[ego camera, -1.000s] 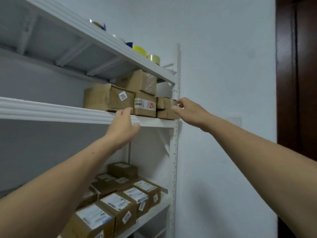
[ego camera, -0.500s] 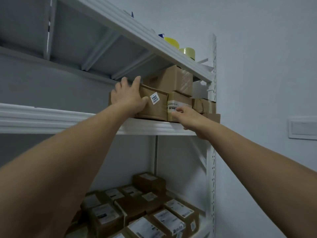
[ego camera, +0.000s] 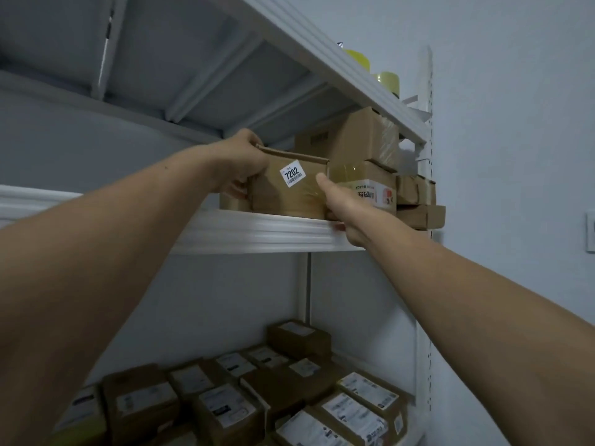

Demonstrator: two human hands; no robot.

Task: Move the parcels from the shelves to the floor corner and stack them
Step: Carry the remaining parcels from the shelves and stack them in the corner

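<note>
Parcel [ego camera: 289, 188] is sitting on the middle shelf [ego camera: 257, 230], at its front edge, between both hands. Left hand [ego camera: 244, 162] is gripping the parcel's upper left corner, fingers curling over the top edge and thumb lying against the left side. Right hand [ego camera: 341, 204] is resting at the parcel's lower right corner with the thumb lying on the front face. Its fingers are hidden, so cannot tell whether they are closing round the box.

The parcel is a brown cardboard box with clear tape and a white sticker reading 7202.

Just beside it on the right, a printed box [ego camera: 370, 188] is carrying a taped box [ego camera: 363, 136]. Small flat boxes [ego camera: 418, 201] are stacking up at the shelf's right end. The top shelf [ego camera: 322, 49] is hanging low over the parcel and carrying yellow tape rolls [ego camera: 388, 80]. Labelled parcels [ego camera: 225, 410] are crowding the lower shelf.
</note>
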